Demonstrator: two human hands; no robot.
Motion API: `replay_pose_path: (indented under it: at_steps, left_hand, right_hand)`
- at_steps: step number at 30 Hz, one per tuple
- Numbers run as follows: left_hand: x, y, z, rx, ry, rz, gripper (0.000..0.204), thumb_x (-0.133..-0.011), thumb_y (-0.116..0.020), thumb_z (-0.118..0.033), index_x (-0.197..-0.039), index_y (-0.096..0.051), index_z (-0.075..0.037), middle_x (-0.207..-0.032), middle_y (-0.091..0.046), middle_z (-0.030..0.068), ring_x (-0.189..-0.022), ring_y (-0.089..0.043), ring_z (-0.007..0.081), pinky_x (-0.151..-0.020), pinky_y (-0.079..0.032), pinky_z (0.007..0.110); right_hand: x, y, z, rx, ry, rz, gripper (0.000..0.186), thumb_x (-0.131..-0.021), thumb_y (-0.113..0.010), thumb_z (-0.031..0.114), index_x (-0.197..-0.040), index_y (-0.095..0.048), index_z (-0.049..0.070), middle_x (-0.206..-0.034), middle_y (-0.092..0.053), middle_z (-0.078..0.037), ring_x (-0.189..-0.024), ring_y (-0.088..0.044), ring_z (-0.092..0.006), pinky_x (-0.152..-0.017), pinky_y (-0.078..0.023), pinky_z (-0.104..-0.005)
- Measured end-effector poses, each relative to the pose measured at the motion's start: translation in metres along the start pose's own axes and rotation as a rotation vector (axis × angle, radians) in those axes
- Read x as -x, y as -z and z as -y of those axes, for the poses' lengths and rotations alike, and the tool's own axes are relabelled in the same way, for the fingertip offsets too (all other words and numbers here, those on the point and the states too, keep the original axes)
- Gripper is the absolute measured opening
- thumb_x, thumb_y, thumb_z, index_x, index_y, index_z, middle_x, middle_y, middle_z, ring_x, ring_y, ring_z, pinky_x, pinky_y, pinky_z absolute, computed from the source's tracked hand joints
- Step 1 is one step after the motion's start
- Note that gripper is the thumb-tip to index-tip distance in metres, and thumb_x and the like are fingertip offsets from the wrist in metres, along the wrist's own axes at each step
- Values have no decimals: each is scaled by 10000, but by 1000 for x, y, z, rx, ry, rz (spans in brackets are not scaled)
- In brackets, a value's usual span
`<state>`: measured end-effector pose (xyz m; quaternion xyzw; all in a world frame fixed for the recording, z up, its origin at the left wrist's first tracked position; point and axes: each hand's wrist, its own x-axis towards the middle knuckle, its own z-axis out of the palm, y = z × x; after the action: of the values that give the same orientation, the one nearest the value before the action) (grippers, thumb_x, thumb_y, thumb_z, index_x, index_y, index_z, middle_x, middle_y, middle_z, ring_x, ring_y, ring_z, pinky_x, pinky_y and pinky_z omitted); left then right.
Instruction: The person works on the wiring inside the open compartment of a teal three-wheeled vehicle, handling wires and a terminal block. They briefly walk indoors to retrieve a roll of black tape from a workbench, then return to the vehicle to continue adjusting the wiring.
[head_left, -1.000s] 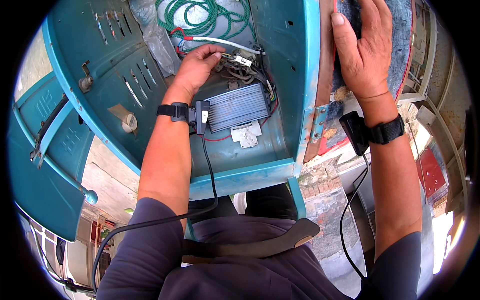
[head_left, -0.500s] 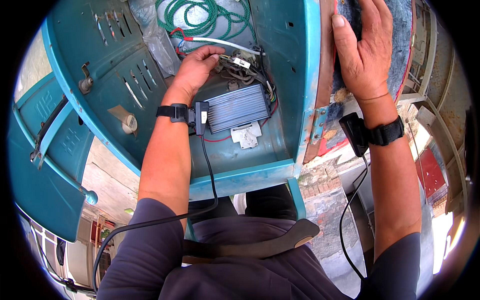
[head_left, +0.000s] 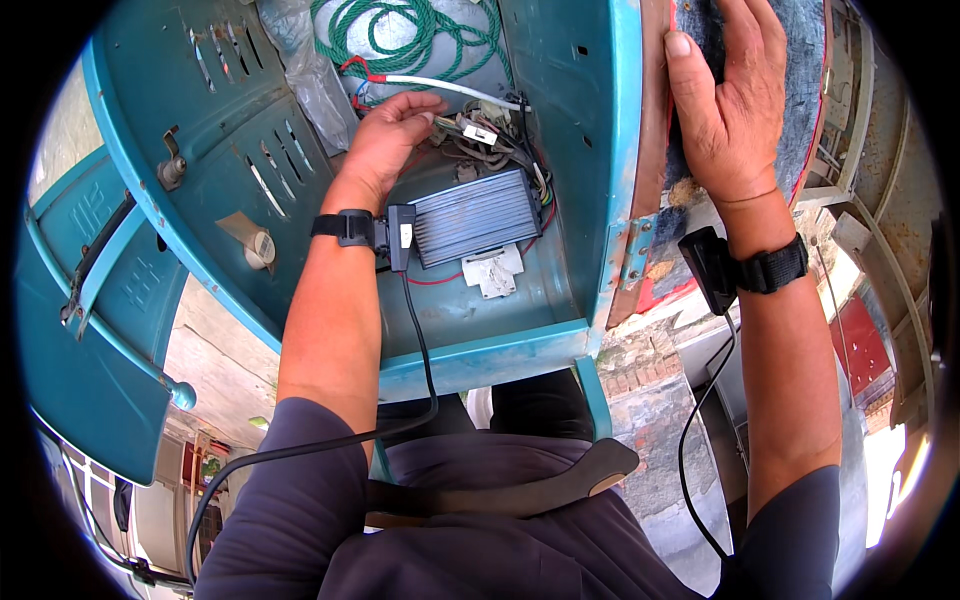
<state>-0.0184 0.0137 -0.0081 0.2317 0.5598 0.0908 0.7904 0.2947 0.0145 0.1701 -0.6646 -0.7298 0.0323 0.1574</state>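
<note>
Inside a teal metal compartment (head_left: 470,350), my left hand (head_left: 388,140) has its thumb and forefinger pinched on thin wires, at the left end of a tangled wire bundle (head_left: 490,155). A white connector (head_left: 480,133) lies on that bundle, just right of my fingertips. Below it rests a finned grey metal box (head_left: 478,218), with a white bracket-like piece (head_left: 493,270) by its lower edge. My right hand (head_left: 735,115) lies open and flat on a worn dark padded panel (head_left: 800,60) at the compartment's right; its upper fingertips are cut off by the frame.
Coiled green rope (head_left: 420,40) and a white cable (head_left: 440,86) with a red end lie at the compartment's far side, near clear plastic sheeting (head_left: 315,80). A roll of tape (head_left: 260,248) sits at the left. Black cords run from both wrist straps. A dark curved handle (head_left: 520,495) crosses my lap.
My left hand has shifted very slightly, still pinching the wires, and the white connector has moved a little with the bundle. My right hand has stayed in place.
</note>
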Motion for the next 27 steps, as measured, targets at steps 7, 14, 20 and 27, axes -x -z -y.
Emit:
replay_pose_path:
  at_steps: [7,14,20,27]
  left_hand:
    - [0,2,2,11,-24,26,392,-907,-547,70,-1289,-596,-8,-1292,-664,120,-1092,-639,152,-920,-504,268]
    - [3,1,0,16,-30,43,478,-845,-500,122,-1294,-589,-15,-1302,-659,117,-1069,-636,135,-816,-486,229]
    - [3,3,2,36,-36,66,496,-828,-504,142,-1286,-580,-31,-1317,-646,119,-1022,-632,116,-755,-481,210]
    - [2,4,3,62,-31,65,505,-816,-502,160,-1277,-568,-37,-1318,-640,127,-969,-637,108,-703,-486,213]
  right_hand:
    - [0,-1,0,-6,-1,5,571,-948,-578,298,-1412,-487,-22,-1474,-429,-262,-1363,-425,-417,-1153,-322,-479]
    - [1,0,0,-3,-4,8,573,-956,-574,311,-1414,-486,-22,-1475,-428,-259,-1364,-426,-412,-1154,-322,-478]
    - [1,0,1,13,-12,12,575,-958,-574,319,-1414,-487,-20,-1476,-428,-256,-1369,-421,-410,-1153,-323,-482]
    - [1,0,1,16,-19,8,580,-956,-572,332,-1413,-491,-16,-1478,-428,-255,-1371,-420,-411,-1154,-321,-485]
